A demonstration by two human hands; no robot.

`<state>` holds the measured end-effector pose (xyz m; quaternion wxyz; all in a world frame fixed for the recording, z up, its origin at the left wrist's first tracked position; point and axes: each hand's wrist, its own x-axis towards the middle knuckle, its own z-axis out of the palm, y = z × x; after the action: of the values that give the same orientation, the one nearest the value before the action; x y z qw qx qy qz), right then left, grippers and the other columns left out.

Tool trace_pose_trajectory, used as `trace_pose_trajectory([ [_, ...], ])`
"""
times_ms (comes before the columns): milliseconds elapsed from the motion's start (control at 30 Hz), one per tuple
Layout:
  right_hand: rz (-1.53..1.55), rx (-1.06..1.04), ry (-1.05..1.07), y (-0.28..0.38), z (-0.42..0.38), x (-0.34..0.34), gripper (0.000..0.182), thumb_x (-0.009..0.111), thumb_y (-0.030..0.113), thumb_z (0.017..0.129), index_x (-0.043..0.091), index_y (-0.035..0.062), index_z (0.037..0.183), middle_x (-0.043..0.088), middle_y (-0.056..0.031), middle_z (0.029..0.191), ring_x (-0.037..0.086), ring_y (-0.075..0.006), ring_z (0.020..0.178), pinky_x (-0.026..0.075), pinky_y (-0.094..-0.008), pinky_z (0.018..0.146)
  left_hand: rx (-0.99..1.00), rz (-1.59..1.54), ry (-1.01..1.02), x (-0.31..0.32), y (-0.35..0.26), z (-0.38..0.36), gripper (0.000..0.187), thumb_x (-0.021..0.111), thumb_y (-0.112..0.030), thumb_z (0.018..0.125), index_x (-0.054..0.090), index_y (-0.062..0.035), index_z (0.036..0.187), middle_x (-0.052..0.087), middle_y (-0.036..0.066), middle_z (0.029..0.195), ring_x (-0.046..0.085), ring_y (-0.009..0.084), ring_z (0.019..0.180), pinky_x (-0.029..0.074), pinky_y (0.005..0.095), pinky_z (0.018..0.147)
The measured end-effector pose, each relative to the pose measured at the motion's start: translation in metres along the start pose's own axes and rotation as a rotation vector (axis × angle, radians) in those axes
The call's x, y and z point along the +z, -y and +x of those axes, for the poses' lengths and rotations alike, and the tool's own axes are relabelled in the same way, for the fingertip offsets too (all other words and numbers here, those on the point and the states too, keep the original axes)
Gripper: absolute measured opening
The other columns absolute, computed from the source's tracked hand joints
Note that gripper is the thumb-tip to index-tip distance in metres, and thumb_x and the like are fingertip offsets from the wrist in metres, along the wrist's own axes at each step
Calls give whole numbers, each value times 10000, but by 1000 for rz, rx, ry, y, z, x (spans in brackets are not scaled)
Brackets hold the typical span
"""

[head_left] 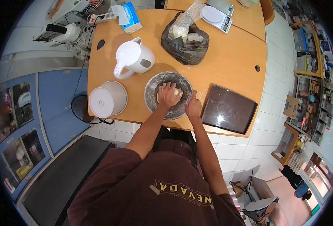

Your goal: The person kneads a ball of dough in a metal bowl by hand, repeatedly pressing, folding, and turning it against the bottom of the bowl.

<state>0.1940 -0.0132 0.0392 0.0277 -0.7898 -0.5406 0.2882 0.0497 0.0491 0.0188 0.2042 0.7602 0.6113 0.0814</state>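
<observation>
A metal bowl, its inside dusted with flour, stands near the front edge of the table. Inside it, my left hand presses down on a pale lump of dough, fingers curled over it. Most of the dough is hidden under that hand. My right hand grips the bowl's right rim, with flour on its fingers. To the right of the bowl lies a dark, shiny rectangular tray.
Left of the bowl are a white lidded container and a white electric kettle. Behind stand a black plastic bag holding a clear bag of white powder, a kitchen scale and a blue tissue box. Another person is far right.
</observation>
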Motion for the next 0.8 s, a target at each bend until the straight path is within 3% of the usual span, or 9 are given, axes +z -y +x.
trace_pose_trajectory([
  [133, 88, -52, -96, 3, -5, -5, 447, 662, 142, 866, 372, 84, 1201, 666, -308, 763, 675, -506, 715, 543, -599, 637, -121, -70, 32, 8, 2, 12, 499, 652, -480, 842, 697, -45, 1084, 676, 174, 1185, 599, 365, 1141, 435, 516, 997],
  [200, 61, -17, -69, 5, -4, -5, 456, 663, 137, 864, 373, 80, 1210, 666, -306, 761, 677, -504, 717, 547, -593, 640, -172, -124, 40, 6, 2, 21, 455, 685, -453, 837, 721, -33, 1008, 691, 185, 1137, 634, 353, 1077, 457, 498, 971],
  [300, 50, -16, -76, 3, -6, -4, 471, 666, 126, 858, 372, 73, 1222, 668, -305, 770, 680, -500, 731, 551, -584, 647, -285, -412, 7, -1, 8, 24, 345, 714, -355, 858, 736, -51, 1021, 691, 194, 1119, 651, 345, 1035, 473, 463, 937],
  [400, 49, -1, -76, -1, -8, -6, 486, 669, 114, 850, 367, 66, 1229, 671, -305, 790, 682, -498, 754, 553, -577, 657, -270, -575, -284, -3, 14, 22, 253, 716, -255, 883, 742, -76, 1060, 661, 191, 1043, 627, 342, 1006, 472, 442, 908],
  [500, 56, 8, -84, 2, -9, -6, 502, 671, 111, 848, 361, 66, 1239, 672, -304, 800, 683, -497, 762, 554, -576, 660, -94, -491, -191, -30, 15, 0, 206, 697, -212, 906, 744, -87, 1063, 599, 171, 970, 584, 354, 982, 464, 456, 892],
  [633, 35, -25, -103, 4, -3, -4, 502, 671, 126, 855, 362, 75, 1247, 672, -295, 777, 682, -496, 735, 552, -579, 654, 178, -315, -81, -50, 29, -28, 285, 708, -149, 860, 715, -99, 1140, 546, 172, 1040, 548, 381, 993, 457, 483, 889],
  [667, 20, -17, -77, 5, -2, -4, 548, 701, 127, 833, 359, 79, 1258, 679, -282, 796, 690, -481, 751, 558, -566, 666, 304, -346, -75, -52, 39, -31, 453, 744, -175, 817, 645, -78, 1249, 554, 195, 1144, 569, 396, 1059, 478, 486, 916],
  [767, -9, -22, -28, 9, -2, -3, 639, 761, 123, 790, 350, 89, 1279, 695, -255, 836, 707, -450, 784, 571, -541, 691, 260, -521, 36, -62, 36, -47, 633, 789, -223, 777, 557, -44, 1338, 558, 215, 1246, 579, 411, 1140, 497, 489, 952],
  [800, -8, -42, -36, 9, -4, -2, 639, 759, 118, 790, 347, 93, 1277, 695, -253, 835, 707, -450, 785, 571, -540, 691, 231, -374, 118, -43, 50, -54, 789, 816, -301, 743, 479, -37, 1406, 548, 227, 1310, 583, 415, 1175, 507, 482, 970],
])
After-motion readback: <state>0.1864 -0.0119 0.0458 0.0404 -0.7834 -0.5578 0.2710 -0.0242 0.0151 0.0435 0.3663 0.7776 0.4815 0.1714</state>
